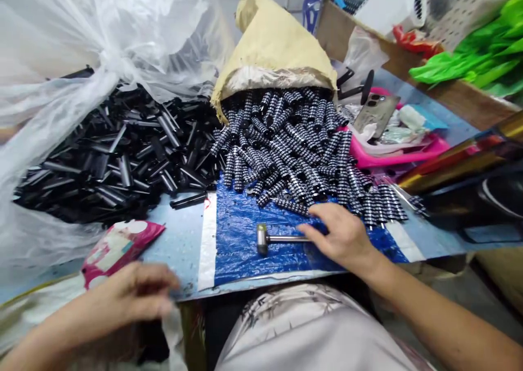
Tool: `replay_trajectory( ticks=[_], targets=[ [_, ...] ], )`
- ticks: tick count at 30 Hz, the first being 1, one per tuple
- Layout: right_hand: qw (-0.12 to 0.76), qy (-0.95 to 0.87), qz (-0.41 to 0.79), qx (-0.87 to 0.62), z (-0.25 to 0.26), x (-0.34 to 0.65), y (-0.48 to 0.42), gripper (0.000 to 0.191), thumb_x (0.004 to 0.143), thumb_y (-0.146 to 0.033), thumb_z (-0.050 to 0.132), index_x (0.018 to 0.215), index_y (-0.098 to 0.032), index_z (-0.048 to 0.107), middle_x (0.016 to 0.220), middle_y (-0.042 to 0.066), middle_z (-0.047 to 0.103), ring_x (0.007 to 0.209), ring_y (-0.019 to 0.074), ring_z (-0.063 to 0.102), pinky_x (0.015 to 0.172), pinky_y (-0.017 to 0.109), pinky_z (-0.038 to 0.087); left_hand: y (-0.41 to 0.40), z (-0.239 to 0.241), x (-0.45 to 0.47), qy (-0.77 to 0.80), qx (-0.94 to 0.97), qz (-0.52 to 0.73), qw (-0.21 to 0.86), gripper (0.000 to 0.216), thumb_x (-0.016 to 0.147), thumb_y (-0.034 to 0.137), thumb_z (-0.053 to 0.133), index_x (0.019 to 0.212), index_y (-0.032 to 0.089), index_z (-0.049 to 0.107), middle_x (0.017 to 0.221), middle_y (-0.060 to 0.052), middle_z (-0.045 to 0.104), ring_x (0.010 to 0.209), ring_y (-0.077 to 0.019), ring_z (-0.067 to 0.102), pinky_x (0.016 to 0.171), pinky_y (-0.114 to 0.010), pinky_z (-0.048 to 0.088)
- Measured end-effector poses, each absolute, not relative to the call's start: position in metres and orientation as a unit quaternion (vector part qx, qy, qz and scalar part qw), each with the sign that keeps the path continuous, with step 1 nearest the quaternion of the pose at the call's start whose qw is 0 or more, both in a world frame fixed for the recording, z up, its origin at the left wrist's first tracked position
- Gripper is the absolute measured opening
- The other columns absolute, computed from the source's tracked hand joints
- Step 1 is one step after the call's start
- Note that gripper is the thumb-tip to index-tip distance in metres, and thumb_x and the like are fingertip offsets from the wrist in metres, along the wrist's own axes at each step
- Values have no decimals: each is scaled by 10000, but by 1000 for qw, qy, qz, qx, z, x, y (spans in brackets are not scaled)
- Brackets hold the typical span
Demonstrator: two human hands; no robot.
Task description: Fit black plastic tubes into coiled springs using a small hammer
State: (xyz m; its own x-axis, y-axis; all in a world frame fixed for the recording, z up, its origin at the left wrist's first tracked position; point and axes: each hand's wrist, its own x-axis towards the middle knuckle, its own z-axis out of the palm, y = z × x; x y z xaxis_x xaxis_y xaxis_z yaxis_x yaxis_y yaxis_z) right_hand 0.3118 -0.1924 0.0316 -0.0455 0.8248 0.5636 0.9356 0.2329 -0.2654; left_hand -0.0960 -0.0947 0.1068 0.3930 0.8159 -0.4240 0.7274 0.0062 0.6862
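Observation:
A small hammer (269, 238) with a metal head lies on the blue tarp (245, 224). My right hand (341, 235) rests over its handle, fingers curled onto it. Just beyond it spreads a heap of black ribbed grips with white stripes (294, 147), spilling from a tan paper sack (273, 44). My left hand (131, 297) is at the table's near left edge, blurred, fingers curled, next to a pink packet (118, 245). What the left hand holds, if anything, does not show.
A pile of plain black tubes (118, 153) lies left in a clear plastic bag (81, 33). At right a pink tray (392, 153) holds a phone (376, 112). Green plastic (478, 60) and a wooden ledge (449, 87) stand behind.

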Motion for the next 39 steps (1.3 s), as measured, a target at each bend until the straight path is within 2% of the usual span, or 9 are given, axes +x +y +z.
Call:
replay_trajectory(
  ticks=[2, 6, 9, 12, 16, 19, 24, 30, 39],
  targets=[
    [287, -668, -120, -676, 37, 314, -176, 355, 962, -427, 614, 1136, -118, 589, 928, 95, 706, 781, 224, 684, 681, 319, 505, -75, 107, -75, 540, 747, 20, 387, 361, 761, 553, 658, 892, 228, 748, 857, -63, 736, 777, -253, 653, 684, -313, 500],
    [109, -633, -98, -760, 46, 306, -146, 527, 944, -485, 605, 1298, -106, 513, 893, 111, 729, 654, 274, 687, 520, 329, 401, -31, 89, -20, 578, 813, 58, 52, 303, 901, 322, 495, 1092, 164, 669, 1057, -139, 706, 968, -293, 632, 855, -384, 474],
    [39, -629, -85, -772, 50, 298, -136, 433, 953, -413, 581, 1269, -120, 538, 798, 102, 721, 613, 288, 678, 490, 318, 337, -9, 71, -1, 560, 828, 27, 17, 187, 875, 224, 521, 938, 165, 687, 992, -149, 705, 983, -312, 620, 869, -410, 450],
    [55, -627, -97, -771, 53, 301, -137, 311, 934, -345, 575, 1166, -140, 606, 767, 83, 713, 594, 274, 663, 486, 320, 324, -2, 65, -1, 549, 835, 19, 28, 179, 869, 201, 528, 732, 187, 642, 836, -123, 684, 868, -291, 624, 815, -403, 443],
    [221, -639, -123, -726, 58, 320, -142, 257, 925, -299, 553, 1109, -159, 664, 921, 89, 718, 663, 223, 648, 581, 339, 437, -19, 76, -12, 552, 830, 78, 31, 201, 891, 232, 487, 705, 205, 559, 817, -90, 648, 829, -247, 606, 781, -365, 433],
    [400, -612, -51, -681, 61, 332, -144, 237, 905, -343, 614, 1072, -189, 684, 888, 66, 681, 685, 193, 613, 684, 352, 499, -45, 83, -13, 604, 748, 214, 172, 263, 898, 330, 526, 670, 215, 466, 650, -7, 568, 609, -159, 528, 605, -285, 399],
    [652, -371, 279, -600, 58, 318, -143, 302, 861, -514, 664, 996, -246, 634, 953, 35, 677, 795, 190, 641, 712, 340, 542, -89, 81, 17, 575, 465, 413, 531, 316, 817, 475, 696, 840, 213, 522, 617, 54, 585, 477, -85, 431, 461, -196, 306],
    [567, -151, 677, -443, 62, 271, -154, 384, 910, -585, 555, 913, -202, 585, 710, -18, 543, 547, 119, 506, 498, 251, 457, -118, 77, 63, 512, 355, 403, 670, 408, 773, 458, 777, 995, 177, 584, 620, 56, 591, 488, -72, 501, 486, -167, 380],
    [610, -183, 648, -419, 73, 259, -158, 558, 814, -756, 612, 953, -216, 619, 565, -89, 444, 391, 54, 306, 375, 173, 280, -135, 72, 99, 465, 462, 353, 668, 363, 901, 539, 612, 906, 176, 613, 649, 28, 609, 426, -55, 433, 446, -194, 318]
  ],
)
